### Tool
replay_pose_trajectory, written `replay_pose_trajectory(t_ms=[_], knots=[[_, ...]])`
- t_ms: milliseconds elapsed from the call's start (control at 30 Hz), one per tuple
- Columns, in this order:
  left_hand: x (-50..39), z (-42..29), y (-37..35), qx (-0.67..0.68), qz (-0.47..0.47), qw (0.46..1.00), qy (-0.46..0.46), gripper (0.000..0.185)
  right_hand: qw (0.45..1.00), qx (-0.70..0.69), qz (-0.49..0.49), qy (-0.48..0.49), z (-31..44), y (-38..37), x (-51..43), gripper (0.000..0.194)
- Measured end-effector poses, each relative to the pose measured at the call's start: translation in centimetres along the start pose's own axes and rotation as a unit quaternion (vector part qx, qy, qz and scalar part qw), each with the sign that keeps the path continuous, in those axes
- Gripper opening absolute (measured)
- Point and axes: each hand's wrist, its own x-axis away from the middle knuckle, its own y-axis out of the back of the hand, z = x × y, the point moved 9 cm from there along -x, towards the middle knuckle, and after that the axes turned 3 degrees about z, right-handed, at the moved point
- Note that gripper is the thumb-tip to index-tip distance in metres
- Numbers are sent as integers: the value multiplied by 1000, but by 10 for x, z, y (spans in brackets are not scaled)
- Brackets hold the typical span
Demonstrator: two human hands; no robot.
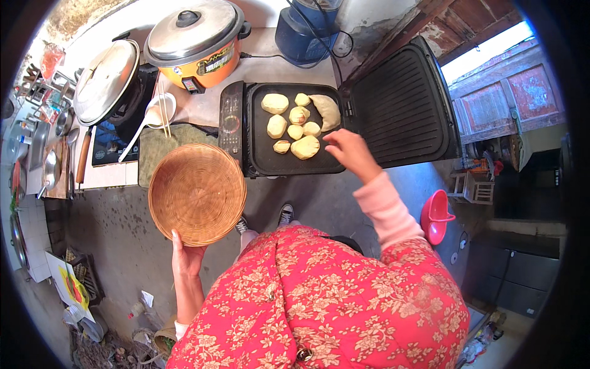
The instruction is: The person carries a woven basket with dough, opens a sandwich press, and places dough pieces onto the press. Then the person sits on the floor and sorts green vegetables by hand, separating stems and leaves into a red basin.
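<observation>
My left hand [186,258] grips the rim of a shallow round wicker basket [197,196], tilted so that its bare inside faces me. Beside it, at the counter's front edge, an electric griddle [258,159] stands with its ribbed lid [400,102] swung open to the right. Several pale yellow peeled potatoes [305,146], some with browned marks, lie on the dark plate. A half-moon piece of dough or flatbread [326,111] rests along the plate's right side. Over the front right corner hovers my right hand [349,152], fingers apart and nothing visible in them.
Left of the griddle are a folded green cloth [177,138], a white bowl [167,105] with chopsticks and a spoon, and a lidded wok [107,82]. Behind stand an orange electric cooker [203,64] and a blue appliance [304,39]. A pink basin [435,217] is at the right.
</observation>
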Motion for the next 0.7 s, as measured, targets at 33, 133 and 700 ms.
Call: replay_pose_trajectory(t_ms=[33, 133, 700], knots=[[0, 0, 2, 1, -6, 1000, 3, 72, 998, 50, 6, -45, -19, -24, -8, 19], [2, -2, 5, -5, -9, 1000, 9, 72, 987, 121, -15, -102, -62, -64, -20, 18], [-3, -21, 26, -8, -36, 999, 38, 68, 978, 96, -166, 77, 14, -89, -72, 24]])
